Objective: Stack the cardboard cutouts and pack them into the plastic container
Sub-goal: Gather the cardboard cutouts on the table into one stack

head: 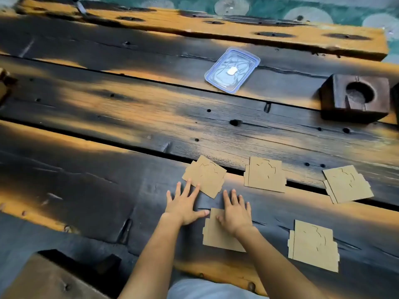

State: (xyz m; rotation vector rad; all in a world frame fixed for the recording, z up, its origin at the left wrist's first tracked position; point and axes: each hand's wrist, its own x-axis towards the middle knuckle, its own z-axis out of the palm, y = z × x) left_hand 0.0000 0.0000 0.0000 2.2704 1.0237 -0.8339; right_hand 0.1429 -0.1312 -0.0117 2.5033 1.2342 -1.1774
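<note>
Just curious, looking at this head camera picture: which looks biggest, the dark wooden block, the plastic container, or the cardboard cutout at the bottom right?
1. Wooden block, largest in view.
2. Plastic container and bottom-right cardboard cutout: look about alike. The cutout lies nearer the camera, so ranking them is unsure.

A: What is the person wearing on the arms?

B: Nothing is showing there. Both forearms are running bare from the bottom edge up to the wrists, with no sleeves or cuffs.

A: Anything on the hands?

B: The left hand [183, 209] is showing no ring, watch or band, and the right hand [235, 214] is looking just as plain. The nails are looking short and unpainted.

A: Any clothing at all?

B: Only a strip of pale, whitish cloth [207, 290] is peeking in at the bottom between the arms; which garment it is, I cannot tell.
</note>
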